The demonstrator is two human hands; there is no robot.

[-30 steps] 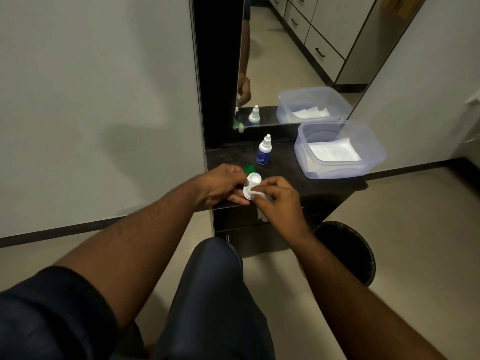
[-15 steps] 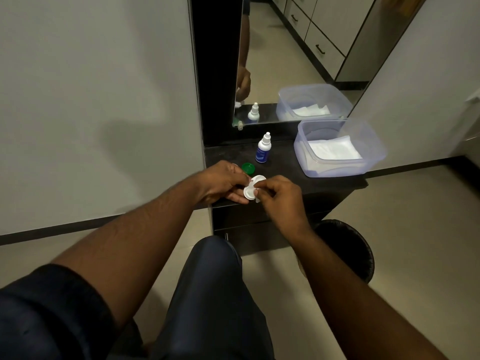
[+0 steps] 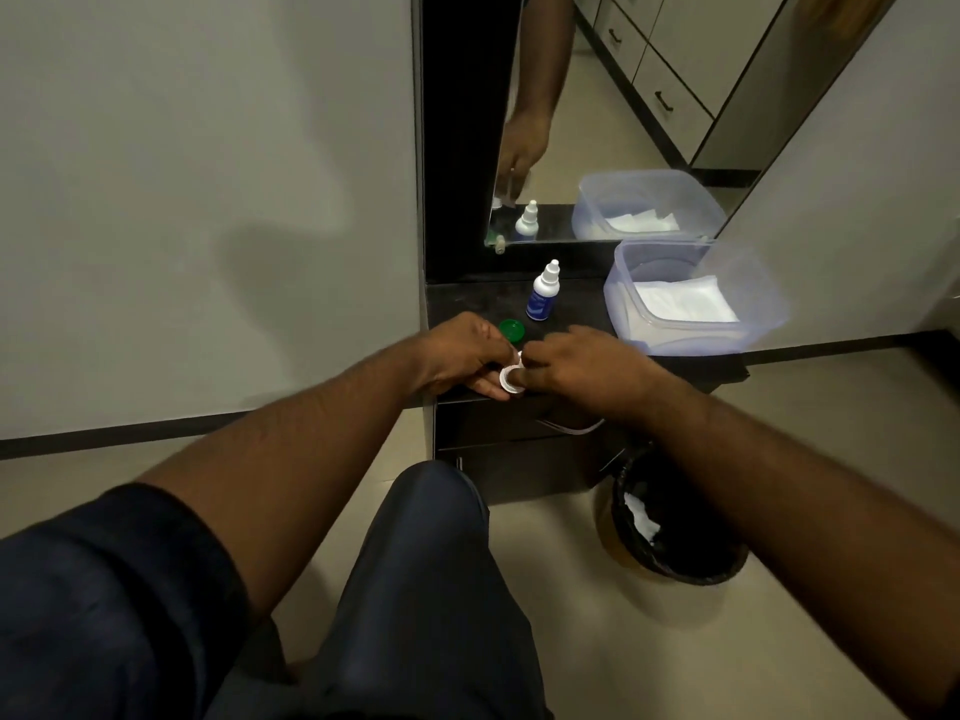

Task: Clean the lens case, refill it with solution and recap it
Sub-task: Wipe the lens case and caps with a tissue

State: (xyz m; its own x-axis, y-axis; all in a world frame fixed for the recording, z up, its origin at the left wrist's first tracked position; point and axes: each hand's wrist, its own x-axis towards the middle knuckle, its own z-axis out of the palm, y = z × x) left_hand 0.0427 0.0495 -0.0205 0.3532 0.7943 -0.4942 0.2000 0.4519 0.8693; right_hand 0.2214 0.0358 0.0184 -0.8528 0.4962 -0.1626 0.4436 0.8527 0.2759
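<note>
Hands, left (image 3: 462,356) and right (image 3: 582,363), pinch round white lens case (image 3: 509,380) (smooth plastic).

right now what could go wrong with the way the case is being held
The white lens case is pinched between the left hand and right hand at the shelf's front edge, so a slip could send it toward the floor or the bin. The green cap lies open just behind the hands and could get knocked.
</note>
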